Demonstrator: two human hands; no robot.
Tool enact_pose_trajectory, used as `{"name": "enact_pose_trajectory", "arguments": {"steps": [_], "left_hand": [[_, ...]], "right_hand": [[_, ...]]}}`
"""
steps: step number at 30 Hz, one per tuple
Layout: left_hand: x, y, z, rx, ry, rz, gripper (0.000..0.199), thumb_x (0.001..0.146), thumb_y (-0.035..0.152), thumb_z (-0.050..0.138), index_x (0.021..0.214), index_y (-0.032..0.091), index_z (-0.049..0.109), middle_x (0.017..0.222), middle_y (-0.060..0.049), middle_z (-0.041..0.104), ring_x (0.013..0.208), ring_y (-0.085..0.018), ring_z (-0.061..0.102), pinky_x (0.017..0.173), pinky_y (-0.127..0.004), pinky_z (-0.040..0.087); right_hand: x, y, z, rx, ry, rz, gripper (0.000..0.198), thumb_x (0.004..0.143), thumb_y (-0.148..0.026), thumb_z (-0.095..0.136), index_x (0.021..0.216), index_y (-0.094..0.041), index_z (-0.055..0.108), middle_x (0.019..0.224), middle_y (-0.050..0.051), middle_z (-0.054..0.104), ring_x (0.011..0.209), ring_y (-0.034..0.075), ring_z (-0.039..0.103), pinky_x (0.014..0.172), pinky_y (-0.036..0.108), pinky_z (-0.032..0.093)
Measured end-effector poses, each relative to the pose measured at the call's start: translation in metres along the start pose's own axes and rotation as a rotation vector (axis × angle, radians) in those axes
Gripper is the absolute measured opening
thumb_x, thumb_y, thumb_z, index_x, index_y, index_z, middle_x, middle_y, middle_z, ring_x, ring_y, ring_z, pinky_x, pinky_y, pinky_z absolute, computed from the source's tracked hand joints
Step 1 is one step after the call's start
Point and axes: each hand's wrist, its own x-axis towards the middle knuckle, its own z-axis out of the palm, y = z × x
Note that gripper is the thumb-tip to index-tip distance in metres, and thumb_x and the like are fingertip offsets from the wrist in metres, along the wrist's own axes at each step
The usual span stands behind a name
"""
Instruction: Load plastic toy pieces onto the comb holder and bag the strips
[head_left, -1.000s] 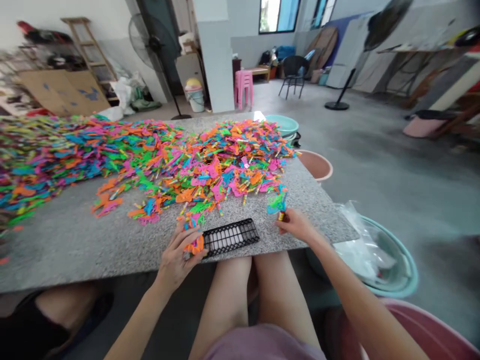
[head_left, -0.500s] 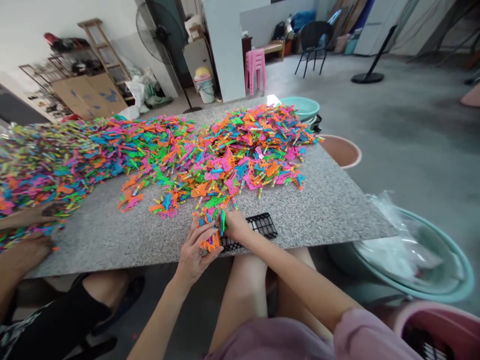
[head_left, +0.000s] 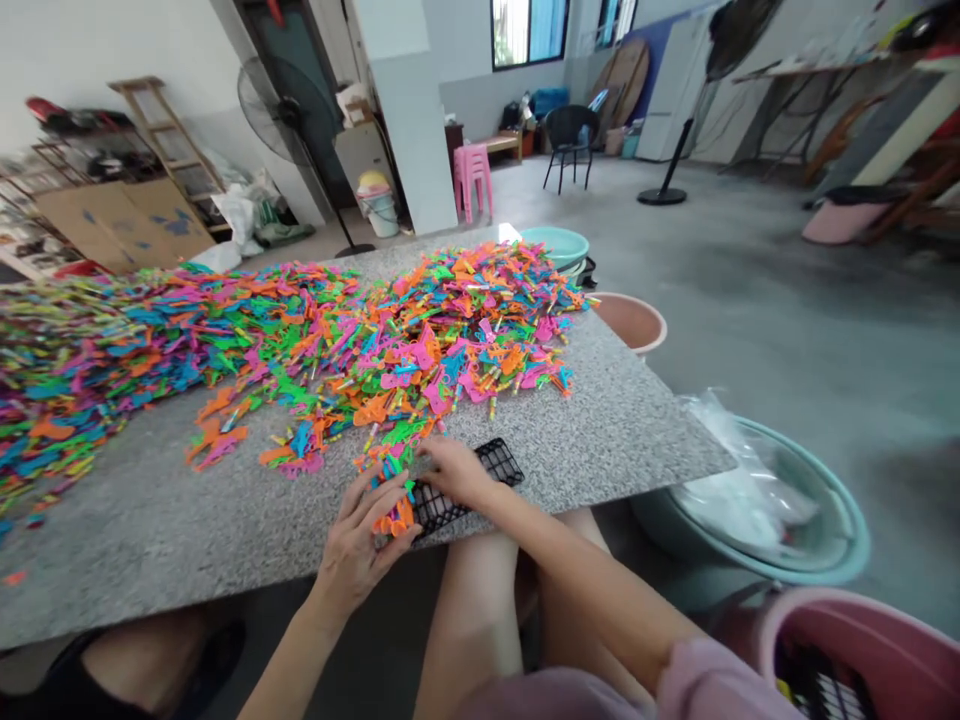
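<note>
While your left hand point(head_left: 356, 550) curls around a bunch of coloured plastic pieces point(head_left: 395, 520) at the left end of the black mesh basket point(head_left: 501, 462), your right hand point(head_left: 456, 472) is over the basket, just right of the bunch; cannot tell whether its fingers pinch anything. Beyond both hands, a heap of similar pieces point(head_left: 480, 300) lies on the table point(head_left: 607, 430). Well right of your right hand: teal tub point(head_left: 855, 545).

Pink stools point(head_left: 471, 158) (a neat stack) stand near a black chair point(head_left: 566, 128).

Grey floor point(head_left: 731, 275), pink stools point(head_left: 472, 178), bright window point(head_left: 529, 34), seemingly a refrigerator point(head_left: 669, 112)
</note>
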Motion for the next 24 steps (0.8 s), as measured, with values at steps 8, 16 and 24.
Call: {"name": "enact_pose_trajectory", "arguments": {"steps": [8,16,24], "left_hand": [[-0.004,0.006,0.011,0.000,0.196,-0.062,0.028,0.082,0.020,0.069,0.109,0.019,0.059,0.111,-0.009,0.071,0.133,-0.030,0.048,0.104,-0.049,0.049],[-0.006,0.002,0.008,-0.016,0.146,-0.053,0.032,0.081,0.019,0.069,0.110,0.018,0.058,0.114,-0.010,0.070,0.135,-0.032,0.044,0.106,-0.053,0.046],[-0.006,0.002,0.007,0.006,0.106,-0.062,0.034,0.081,0.024,0.070,0.112,0.020,0.057,0.116,-0.010,0.069,0.135,-0.031,0.044,0.108,-0.055,0.042]], "right_hand": [[0.012,0.075,-0.065,-0.250,0.153,0.634,0.021,0.086,-0.021,0.062,0.105,-0.012,0.061,0.102,0.016,0.068,0.093,0.024,0.067,0.072,0.028,0.047],[-0.034,0.082,-0.062,0.561,-0.052,0.451,0.023,0.077,-0.034,0.061,0.065,-0.020,0.048,0.049,-0.006,0.049,0.043,0.009,0.047,0.045,0.021,0.035],[-0.066,0.012,-0.018,1.033,-0.011,0.343,0.040,0.064,-0.038,0.072,0.090,-0.024,0.045,0.071,-0.005,0.059,0.053,0.013,0.058,0.048,0.026,0.051]]}}
